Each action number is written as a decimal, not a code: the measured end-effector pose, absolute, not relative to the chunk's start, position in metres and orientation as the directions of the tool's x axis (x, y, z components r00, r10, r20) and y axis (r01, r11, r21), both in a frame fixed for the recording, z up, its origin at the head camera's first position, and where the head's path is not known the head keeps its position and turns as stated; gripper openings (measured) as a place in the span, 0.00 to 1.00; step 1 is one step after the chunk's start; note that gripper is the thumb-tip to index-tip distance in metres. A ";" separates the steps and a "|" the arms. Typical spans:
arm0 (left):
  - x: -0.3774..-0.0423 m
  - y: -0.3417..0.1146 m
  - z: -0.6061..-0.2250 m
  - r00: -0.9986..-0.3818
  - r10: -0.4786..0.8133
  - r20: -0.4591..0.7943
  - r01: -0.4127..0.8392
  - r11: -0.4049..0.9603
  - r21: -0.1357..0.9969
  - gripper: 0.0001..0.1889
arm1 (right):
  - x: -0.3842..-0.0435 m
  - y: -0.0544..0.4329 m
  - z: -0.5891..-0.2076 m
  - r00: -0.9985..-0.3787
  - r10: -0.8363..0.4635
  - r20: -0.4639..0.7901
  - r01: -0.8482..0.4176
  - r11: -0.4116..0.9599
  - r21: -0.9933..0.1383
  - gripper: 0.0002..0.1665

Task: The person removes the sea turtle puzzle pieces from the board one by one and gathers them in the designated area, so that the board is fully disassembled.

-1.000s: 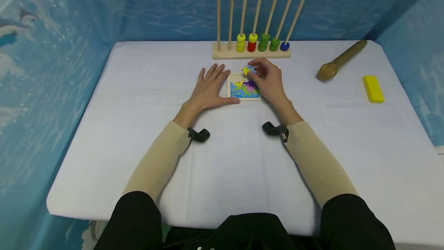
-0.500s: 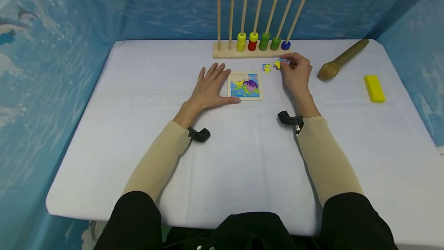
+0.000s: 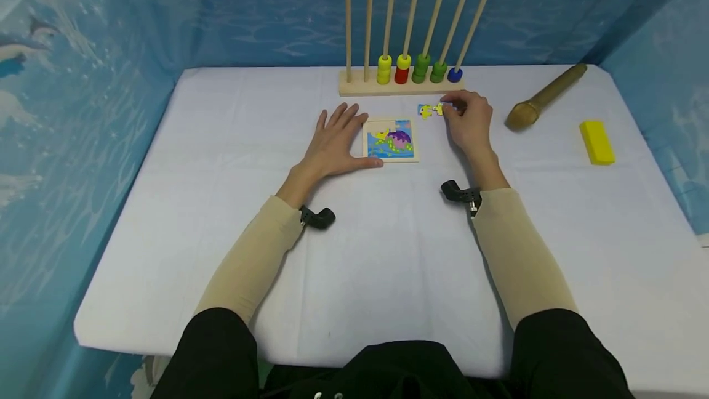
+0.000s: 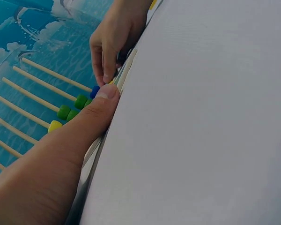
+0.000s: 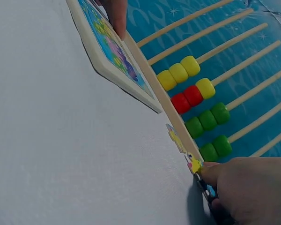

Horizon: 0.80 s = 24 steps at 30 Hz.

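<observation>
My left hand (image 3: pixel 332 143) lies with its fingers spread at the left side of a small wooden puzzle board (image 3: pixel 379 122), its thumb along the near edge. A colourful sea picture fills most of the board; bare wood shows at the upper left. Right of the board, my right hand (image 3: pixel 471 119) pinches a yellow and blue puzzle piece (image 5: pixel 195 164) between thumb and fingers, low over the table. Its far part is hidden by the fingers. Another loose puzzle piece (image 3: pixel 424 111) lies just left of the held one, close to it.
A wooden bead abacus (image 3: pixel 401 87) with tall pegs and yellow, red, green and blue beads stands at the back edge, just behind the right hand. Farther right lie a brown bamboo-like stick (image 3: pixel 545 97) with a wide end and a yellow block (image 3: pixel 597 142).
My right hand carried the puzzle piece from above the board rightward, down beside the other loose piece, then shifted slightly left and lower. My left hand has stayed in place.
</observation>
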State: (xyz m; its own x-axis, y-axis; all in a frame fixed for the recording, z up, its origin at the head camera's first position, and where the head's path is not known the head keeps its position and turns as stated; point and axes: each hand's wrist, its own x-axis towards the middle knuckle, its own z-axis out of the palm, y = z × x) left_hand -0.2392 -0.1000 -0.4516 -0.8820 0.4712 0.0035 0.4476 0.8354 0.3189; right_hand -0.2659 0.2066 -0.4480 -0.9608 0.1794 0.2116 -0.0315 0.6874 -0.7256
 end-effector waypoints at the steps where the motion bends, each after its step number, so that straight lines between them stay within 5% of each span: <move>1: -0.239 -0.100 -0.452 -0.882 0.471 0.006 0.448 0.836 0.317 0.61 | -0.265 0.207 -0.448 -0.961 0.179 0.213 -0.032 0.690 -0.723 0.15; 24: -0.238 -0.099 -0.454 -0.879 0.476 0.029 0.460 0.830 0.316 0.61 | -0.263 0.200 -0.450 -0.910 0.262 0.322 -0.091 0.631 -0.770 0.14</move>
